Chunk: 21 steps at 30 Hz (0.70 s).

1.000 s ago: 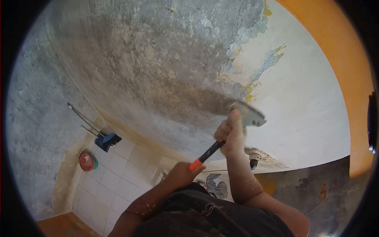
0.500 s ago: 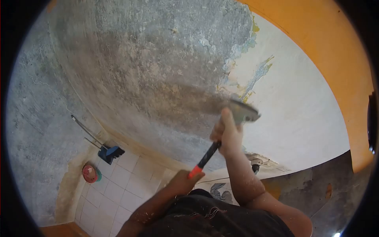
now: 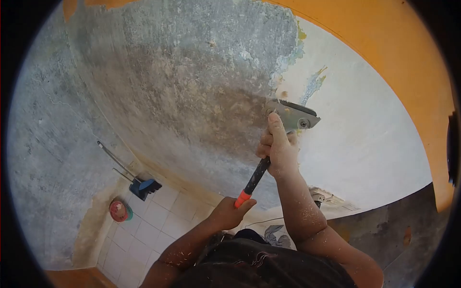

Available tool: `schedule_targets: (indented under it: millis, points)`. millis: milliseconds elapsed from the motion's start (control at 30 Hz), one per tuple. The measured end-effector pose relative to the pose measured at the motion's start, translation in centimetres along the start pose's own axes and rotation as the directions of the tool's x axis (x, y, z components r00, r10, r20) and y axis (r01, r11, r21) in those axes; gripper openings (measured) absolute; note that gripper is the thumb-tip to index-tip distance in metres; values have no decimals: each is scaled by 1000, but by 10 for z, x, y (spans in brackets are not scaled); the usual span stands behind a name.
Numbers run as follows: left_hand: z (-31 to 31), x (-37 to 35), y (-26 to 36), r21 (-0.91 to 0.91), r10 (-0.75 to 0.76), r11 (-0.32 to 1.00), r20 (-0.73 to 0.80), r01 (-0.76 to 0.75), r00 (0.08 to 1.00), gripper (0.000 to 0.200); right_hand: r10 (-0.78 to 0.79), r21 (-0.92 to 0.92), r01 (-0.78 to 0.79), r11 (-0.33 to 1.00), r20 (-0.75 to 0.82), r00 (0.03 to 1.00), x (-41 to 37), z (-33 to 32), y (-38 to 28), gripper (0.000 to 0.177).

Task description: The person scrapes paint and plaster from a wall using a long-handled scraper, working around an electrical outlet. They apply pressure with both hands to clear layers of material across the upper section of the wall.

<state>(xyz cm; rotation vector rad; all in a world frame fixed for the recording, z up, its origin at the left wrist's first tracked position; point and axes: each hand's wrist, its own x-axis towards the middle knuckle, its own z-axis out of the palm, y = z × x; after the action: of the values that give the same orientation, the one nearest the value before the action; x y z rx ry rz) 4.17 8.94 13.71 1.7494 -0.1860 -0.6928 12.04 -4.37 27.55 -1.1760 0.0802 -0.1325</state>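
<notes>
A long-handled scraper (image 3: 293,115) with a wide metal head rests against the wall, at the border between bare grey plaster (image 3: 192,86) and white coating (image 3: 355,120). My right hand (image 3: 279,146) is wrapped round the black handle just below the head, its thumb laid along the top. Lower down, my left hand (image 3: 229,212) grips the red end of the handle. Small pale flakes dot both forearms and the dark shirt. Patches of yellow and light blue old paint show beside the scraper head.
A broom and dustpan (image 3: 144,187) lean in the corner at the lower left, beside a red and green basket (image 3: 120,211) on the white tiled floor (image 3: 149,216). An electrical fitting (image 3: 318,197) sits low on the wall. Orange paint (image 3: 408,62) borders the white area.
The scraper head has moved up the wall with both my hands and now looks sharp instead of blurred. The view has shifted slightly. Less coating remains around the yellow and blue patches.
</notes>
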Motion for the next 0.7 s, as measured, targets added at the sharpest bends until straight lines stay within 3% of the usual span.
schedule_targets:
  millis: [67,133,200,267,333,433,500,600,633,700]
  points:
    - [3,-12,-2,26,-40,999,-33,41,999,47,-3,12,3,1000,-18,1000,-12,-5,13,26]
    - [9,-19,-8,48,-96,994,-48,99,994,46,88,-2,-89,996,-153,984,-19,-2,27,32]
    - [7,-12,-12,46,-158,986,-69,162,985,45,128,-9,-130,991,-125,984,-8,-4,25,30]
    - [-7,1,0,-62,-48,997,-25,47,999,42,-16,4,16,1000,-20,1000,5,13,5,28]
    - [-10,0,3,-81,-35,996,-8,35,999,41,11,10,-11,1000,12,1000,2,16,-2,27]
    - [10,-8,-20,-121,-62,991,-23,59,998,42,6,10,-5,1000,-77,997,-10,1,18,27]
    - [22,-6,-43,-211,-140,967,24,142,990,41,89,-38,-92,995,-64,994,-13,-18,38,26]
    - [-2,1,-8,-190,-79,979,-22,73,997,40,-44,-74,42,996,-34,998,4,11,11,28]
    - [-6,8,-7,-266,13,964,-22,-18,1000,40,-33,-91,35,995,19,999,11,18,1,29]
    - [-6,5,-5,-278,-15,961,-29,7,999,40,-15,-74,16,997,13,1000,9,19,2,27]
